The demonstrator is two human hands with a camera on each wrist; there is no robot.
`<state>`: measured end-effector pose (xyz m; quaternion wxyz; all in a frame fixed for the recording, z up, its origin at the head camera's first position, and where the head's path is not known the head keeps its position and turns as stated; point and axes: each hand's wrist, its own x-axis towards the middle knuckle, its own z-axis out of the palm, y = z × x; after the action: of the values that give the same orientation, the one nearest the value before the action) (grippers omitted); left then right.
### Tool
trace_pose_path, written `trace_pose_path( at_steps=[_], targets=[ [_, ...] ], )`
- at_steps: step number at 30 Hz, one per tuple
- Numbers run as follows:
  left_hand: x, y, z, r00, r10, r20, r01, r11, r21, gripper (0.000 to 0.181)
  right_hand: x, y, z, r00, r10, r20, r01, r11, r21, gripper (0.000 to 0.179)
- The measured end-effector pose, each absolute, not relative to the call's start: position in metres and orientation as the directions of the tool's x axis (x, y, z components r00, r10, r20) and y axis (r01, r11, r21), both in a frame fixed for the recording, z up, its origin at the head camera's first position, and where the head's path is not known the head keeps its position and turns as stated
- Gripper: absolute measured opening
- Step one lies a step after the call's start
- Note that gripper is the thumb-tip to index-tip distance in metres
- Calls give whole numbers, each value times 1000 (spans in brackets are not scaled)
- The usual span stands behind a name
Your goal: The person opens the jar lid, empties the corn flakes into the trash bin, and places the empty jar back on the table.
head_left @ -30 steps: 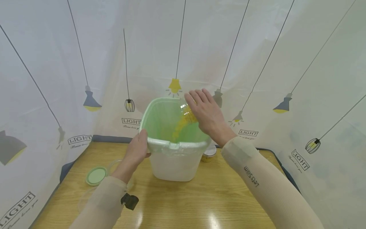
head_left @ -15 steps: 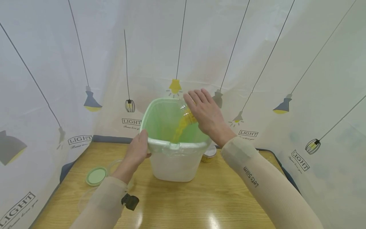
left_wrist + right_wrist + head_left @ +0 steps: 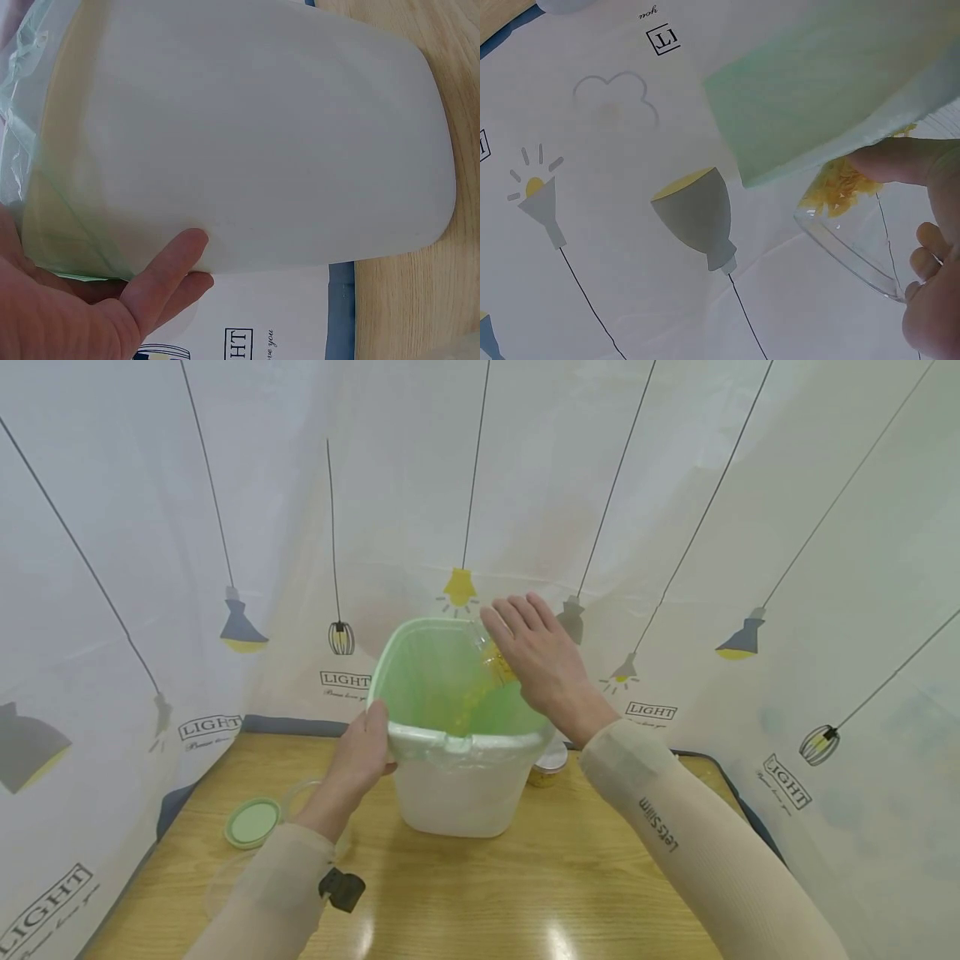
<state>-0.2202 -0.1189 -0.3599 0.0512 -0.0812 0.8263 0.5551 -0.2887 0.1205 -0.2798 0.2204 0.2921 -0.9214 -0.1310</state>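
A white bin (image 3: pixel 461 797) stands mid-table, lined with a thin green plastic bag (image 3: pixel 420 668) folded over its rim. My left hand (image 3: pixel 358 747) grips the rim on the left; in the left wrist view, fingers (image 3: pixel 169 274) lie along the bin's outer wall. Over the bin's right side, my right hand (image 3: pixel 543 656) holds a clear jar (image 3: pixel 482 639) tipped mouth-down toward the inside. Small yellow pieces (image 3: pixel 472 697) fall from it into the bag. The right wrist view shows yellow flakes (image 3: pixel 844 187) still in the jar, beside the thumb. The bin's bottom is hidden.
A round green lid (image 3: pixel 253 822) lies left on the wooden table (image 3: pixel 480 893), near clear round items partly behind my left arm. Behind the bin at right stands a jar with a silver lid (image 3: pixel 551 758). A printed white cloth (image 3: pixel 405 485) hangs around the table.
The stream of yellow pieces has become thinner, and less yellow shows in the jar. Both hands have stayed almost where they were.
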Motion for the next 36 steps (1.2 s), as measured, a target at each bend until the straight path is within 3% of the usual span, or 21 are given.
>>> trace_pose_path(
  at_steps=[36],
  targets=[
    [-222, -118, -361, -980, -75, -182, -197, 359, 912, 67, -289, 120, -277, -702, -630, 332, -512, 770, 381, 82]
  ],
)
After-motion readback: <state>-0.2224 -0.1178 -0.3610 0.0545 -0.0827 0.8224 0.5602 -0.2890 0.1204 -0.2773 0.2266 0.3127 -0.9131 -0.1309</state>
